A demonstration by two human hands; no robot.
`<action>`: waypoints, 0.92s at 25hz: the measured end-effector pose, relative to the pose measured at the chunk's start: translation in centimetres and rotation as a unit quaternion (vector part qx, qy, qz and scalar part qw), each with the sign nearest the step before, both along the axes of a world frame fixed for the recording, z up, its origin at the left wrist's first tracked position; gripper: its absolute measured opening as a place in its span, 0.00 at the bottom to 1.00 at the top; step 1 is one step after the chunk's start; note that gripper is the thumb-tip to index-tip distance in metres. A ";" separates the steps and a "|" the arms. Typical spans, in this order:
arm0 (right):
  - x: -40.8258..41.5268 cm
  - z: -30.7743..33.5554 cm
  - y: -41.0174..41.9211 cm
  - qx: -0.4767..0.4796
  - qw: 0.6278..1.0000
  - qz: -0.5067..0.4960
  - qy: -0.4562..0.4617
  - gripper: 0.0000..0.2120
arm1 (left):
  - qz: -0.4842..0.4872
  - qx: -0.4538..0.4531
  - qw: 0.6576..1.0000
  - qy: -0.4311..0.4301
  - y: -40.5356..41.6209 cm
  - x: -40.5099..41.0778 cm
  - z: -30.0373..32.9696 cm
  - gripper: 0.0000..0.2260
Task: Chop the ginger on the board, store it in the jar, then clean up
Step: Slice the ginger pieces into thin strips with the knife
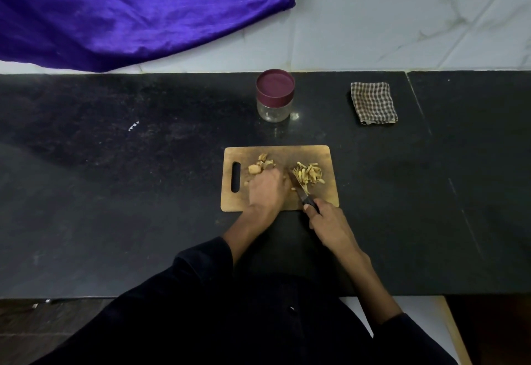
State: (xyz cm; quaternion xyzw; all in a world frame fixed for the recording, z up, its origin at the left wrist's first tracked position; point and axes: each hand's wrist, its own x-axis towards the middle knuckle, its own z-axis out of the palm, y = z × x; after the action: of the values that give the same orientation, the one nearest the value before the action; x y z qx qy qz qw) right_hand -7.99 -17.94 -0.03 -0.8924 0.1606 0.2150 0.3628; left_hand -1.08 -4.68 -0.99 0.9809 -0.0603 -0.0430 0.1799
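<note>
Ginger [309,175] on board [321,155], mid desk [143,192]: cut strips R, whole chunks L; left hand [267,189] pressed down on a chunk w/ fingers curled; right hand [330,221] clamped round knife [303,192]; lidded jar [275,95] behind board; checked cloth [373,103] further R.

Head-worn view, steeply down, close

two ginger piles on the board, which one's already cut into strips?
The ginger pile right of the knife, at: thin strips. The pile by the left hand, at, is chunky.

Matt wooden board [316,155], clear glass jar [273,111], speckled stone counter [143,163].
</note>
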 end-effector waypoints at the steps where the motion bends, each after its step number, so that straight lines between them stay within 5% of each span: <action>1: 0.0 0.0 -0.1 0.002 1.000 -0.003 0.001 0.11 | 0.000 -0.009 1.000 0.006 -0.1 -0.1 -0.3 0.10; 6: -0.4 0.0 -0.4 0.007 1.000 -0.003 -0.005 0.12 | 0.027 -0.077 0.997 0.015 2.2 0.4 -0.9 0.13; 9: -0.5 0.0 -0.4 0.010 1.000 -0.001 -0.008 0.12 | -0.046 -0.121 0.991 0.043 3.7 1.2 -0.8 0.18; 13: -0.6 0.0 -0.1 0.010 1.000 0.003 -0.005 0.13 | -0.133 -0.095 0.983 0.086 4.1 2.4 -0.8 0.16; 23: -0.1 -0.1 1.0 -0.040 0.999 0.014 0.020 0.14 | -0.146 -0.098 0.982 0.068 4.1 2.7 -1.2 0.16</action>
State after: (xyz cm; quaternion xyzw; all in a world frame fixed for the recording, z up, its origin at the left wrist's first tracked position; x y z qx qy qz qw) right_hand -8.12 -16.96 -0.12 -0.9039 0.1639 0.2310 0.3205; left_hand 1.60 -0.53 -2.16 0.9338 -0.1947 -0.1296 0.2708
